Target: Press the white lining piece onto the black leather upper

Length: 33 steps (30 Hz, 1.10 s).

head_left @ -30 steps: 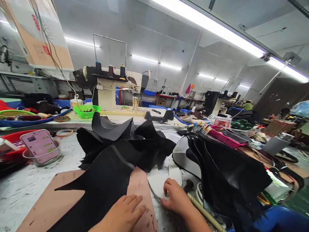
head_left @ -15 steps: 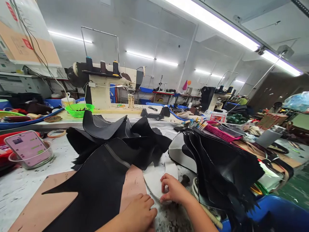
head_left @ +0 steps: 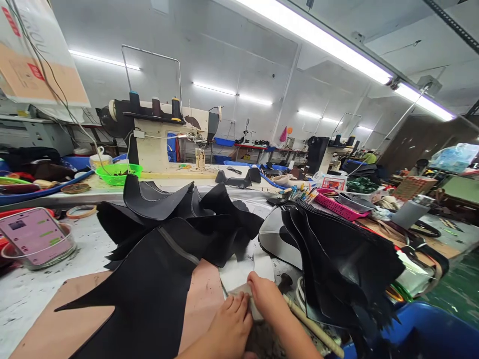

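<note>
My left hand (head_left: pixel 232 319) is closed, its fingertips together at the near edge of a pale white flat piece (head_left: pixel 235 276). Close beside it my right hand (head_left: pixel 265 296) grips the same piece, thumb uppermost. The piece's near part looks lifted and bent between my hands; its underside is partly hidden. A pink-tan board (head_left: pixel 204 289) lies left of the white piece, partly under a large black leather-like panel (head_left: pixel 149 289). Beyond are more curved black panels (head_left: pixel 160 202).
To the right, a thick stack of black panels (head_left: pixel 344 259) overhangs a blue bin (head_left: pixel 430 329). A wooden handle (head_left: pixel 314 326) lies by my right forearm. A phone (head_left: pixel 33 237) stands in a clear tub at left. Behind the bench is a sewing machine (head_left: pixel 149 144).
My hands have come together at the white piece. My left hand moved right and up to its edge; my right hand's open curl closed on it. The near part of the piece now looks raised.
</note>
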{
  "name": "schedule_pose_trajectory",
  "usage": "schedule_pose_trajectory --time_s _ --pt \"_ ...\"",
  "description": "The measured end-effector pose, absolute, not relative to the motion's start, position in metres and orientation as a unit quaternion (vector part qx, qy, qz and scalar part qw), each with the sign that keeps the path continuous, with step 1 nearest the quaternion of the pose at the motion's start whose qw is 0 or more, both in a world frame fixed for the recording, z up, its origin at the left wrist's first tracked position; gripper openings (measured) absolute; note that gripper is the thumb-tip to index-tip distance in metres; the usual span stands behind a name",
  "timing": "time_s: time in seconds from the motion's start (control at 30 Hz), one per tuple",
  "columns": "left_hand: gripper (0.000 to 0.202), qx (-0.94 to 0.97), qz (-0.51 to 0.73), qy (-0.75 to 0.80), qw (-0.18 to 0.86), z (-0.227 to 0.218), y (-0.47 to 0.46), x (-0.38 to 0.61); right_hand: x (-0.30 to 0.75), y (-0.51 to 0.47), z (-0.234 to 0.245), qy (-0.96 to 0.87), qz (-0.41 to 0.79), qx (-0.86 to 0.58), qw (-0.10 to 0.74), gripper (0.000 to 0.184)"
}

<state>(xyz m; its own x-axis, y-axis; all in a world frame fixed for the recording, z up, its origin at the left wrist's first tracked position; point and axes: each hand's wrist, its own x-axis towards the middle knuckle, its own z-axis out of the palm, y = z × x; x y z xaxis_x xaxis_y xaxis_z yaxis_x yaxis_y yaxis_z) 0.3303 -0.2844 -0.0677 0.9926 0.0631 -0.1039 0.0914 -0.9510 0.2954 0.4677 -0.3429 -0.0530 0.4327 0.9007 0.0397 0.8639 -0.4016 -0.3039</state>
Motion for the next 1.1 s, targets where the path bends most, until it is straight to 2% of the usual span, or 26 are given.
schedule_pose_trajectory --time_s 0.17,0.23,0.27,0.33,0.4,0.47,0.5,0.6,0.63,0.7,0.77,0.83,0.93,1.0,1.1 --pt "0.085 0.977 -0.057 0.043 0.202 -0.062 -0.281 0.332 0.485 -0.352 -0.008 -0.512 -0.037 -0.842 0.169 0.025" --pt "0.089 0.967 -0.042 0.061 0.245 -0.060 -0.279 0.332 0.482 -0.363 0.022 -0.504 -0.139 -0.826 0.211 0.028" --pt "0.090 0.953 -0.041 0.074 0.291 -0.058 -0.279 0.331 0.476 -0.369 0.036 -0.506 -0.214 -0.801 0.238 0.028" --pt "0.089 0.875 -0.021 0.100 0.474 -0.051 -0.279 0.324 0.454 -0.380 0.055 -0.529 -0.344 -0.730 0.263 0.028" --pt "0.081 0.740 0.035 0.108 0.663 -0.038 -0.282 0.310 0.424 -0.385 0.059 -0.602 -0.372 -0.657 0.261 0.028" --pt "0.072 0.587 0.133 0.144 0.786 -0.018 -0.284 0.288 0.394 -0.386 0.049 -0.705 -0.324 -0.569 0.273 0.028" --pt "0.068 0.525 0.186 0.183 0.810 -0.006 -0.283 0.275 0.381 -0.385 0.040 -0.746 -0.287 -0.524 0.293 0.028" --pt "0.061 0.387 0.312 0.323 0.805 0.029 -0.275 0.228 0.353 -0.377 0.011 -0.746 -0.148 -0.517 0.392 0.023" --pt "0.062 0.374 0.331 0.352 0.792 0.038 -0.271 0.212 0.346 -0.373 0.002 -0.708 -0.063 -0.560 0.426 0.027" --pt "0.063 0.370 0.341 0.384 0.774 0.046 -0.267 0.180 0.333 -0.361 -0.012 -0.603 0.183 -0.615 0.474 0.045" --pt "0.062 0.361 0.318 0.412 0.774 0.039 -0.269 0.154 0.317 -0.349 -0.023 -0.483 0.443 -0.555 0.512 0.063" --pt "0.061 0.336 0.272 0.447 0.783 0.018 -0.278 0.134 0.300 -0.339 -0.032 -0.377 0.588 -0.455 0.553 0.068" --pt "0.060 0.306 0.235 0.467 0.796 -0.021 -0.294 0.113 0.282 -0.333 -0.045 -0.356 0.612 -0.443 0.549 0.067" --pt "0.062 0.320 0.236 0.449 0.800 -0.039 -0.299 0.102 0.279 -0.333 -0.053 -0.407 0.585 -0.503 0.489 0.061" --pt "0.065 0.392 0.214 0.445 0.776 -0.048 -0.292 0.085 0.280 -0.337 -0.058 -0.442 0.523 -0.617 0.388 0.042"
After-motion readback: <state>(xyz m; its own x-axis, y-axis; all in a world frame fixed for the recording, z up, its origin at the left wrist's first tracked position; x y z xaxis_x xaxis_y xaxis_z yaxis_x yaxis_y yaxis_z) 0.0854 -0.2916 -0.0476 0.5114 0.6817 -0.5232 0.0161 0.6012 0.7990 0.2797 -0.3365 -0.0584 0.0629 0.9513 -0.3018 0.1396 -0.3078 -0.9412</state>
